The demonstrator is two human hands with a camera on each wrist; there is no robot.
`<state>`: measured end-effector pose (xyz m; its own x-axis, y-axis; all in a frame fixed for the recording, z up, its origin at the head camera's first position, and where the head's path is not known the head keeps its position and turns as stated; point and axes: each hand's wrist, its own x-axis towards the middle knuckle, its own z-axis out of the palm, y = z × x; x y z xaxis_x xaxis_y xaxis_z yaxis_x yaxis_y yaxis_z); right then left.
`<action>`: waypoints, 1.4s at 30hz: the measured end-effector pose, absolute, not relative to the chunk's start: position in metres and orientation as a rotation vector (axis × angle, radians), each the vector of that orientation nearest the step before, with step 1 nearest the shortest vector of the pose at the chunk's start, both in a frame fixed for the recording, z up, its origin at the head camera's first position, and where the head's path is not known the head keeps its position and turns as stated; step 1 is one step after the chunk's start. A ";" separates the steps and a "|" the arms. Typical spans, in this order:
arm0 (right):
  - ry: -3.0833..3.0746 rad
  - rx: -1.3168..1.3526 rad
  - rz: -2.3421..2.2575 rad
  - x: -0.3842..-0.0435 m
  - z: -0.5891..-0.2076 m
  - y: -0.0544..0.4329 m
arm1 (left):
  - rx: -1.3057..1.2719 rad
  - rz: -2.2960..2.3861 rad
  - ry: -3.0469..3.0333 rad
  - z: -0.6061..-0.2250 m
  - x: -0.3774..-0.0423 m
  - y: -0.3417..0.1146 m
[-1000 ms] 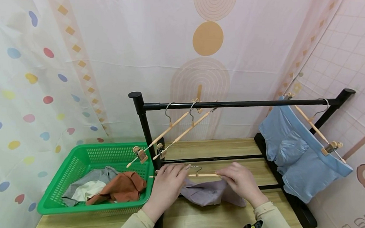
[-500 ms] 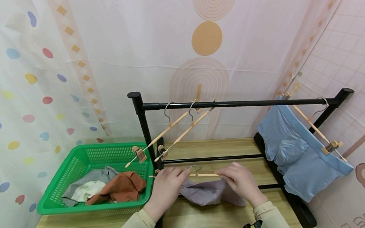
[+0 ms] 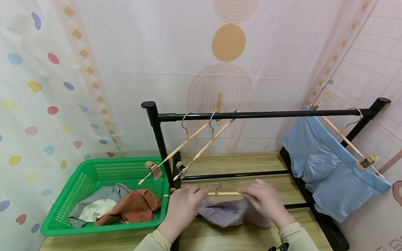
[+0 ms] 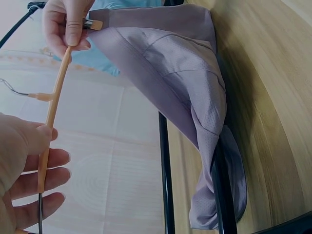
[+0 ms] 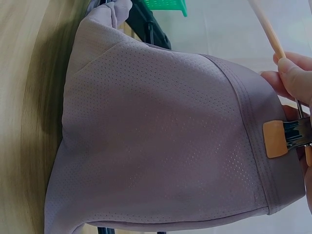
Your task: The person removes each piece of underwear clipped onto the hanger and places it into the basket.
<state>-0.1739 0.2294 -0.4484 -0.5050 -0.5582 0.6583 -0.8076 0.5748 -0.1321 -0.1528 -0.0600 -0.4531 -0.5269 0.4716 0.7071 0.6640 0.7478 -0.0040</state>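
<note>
My left hand [image 3: 185,205] pinches the wooden bar of a clip hanger [image 3: 230,193] between thumb and fingers, left of its metal hook. Near the bar's other end, my right hand [image 3: 263,199] grips it beside the clip. That clip [image 5: 275,140] bites the waistband of mauve boxer briefs [image 5: 161,136]. From there the briefs sag toward the left, their free side drooping over the rack's lower bar in the left wrist view. The hanger's left-end clip is mostly hidden behind my left hand.
A black rack [image 3: 262,114] bears two bare clip hangers on the left and light blue boxer briefs [image 3: 324,161] clipped up on the right. Left of it, a green basket [image 3: 57,213] holds grey, white and rust-brown garments. A patterned curtain backs the wooden tabletop.
Both hands keep their grip in nearly the same place. The second bare hanger has swung slightly on the rack, its near clip shifting right.
</note>
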 end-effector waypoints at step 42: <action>-2.411 1.004 0.577 -0.168 -0.435 0.240 | -0.798 -0.394 -2.290 -0.456 -0.151 -0.064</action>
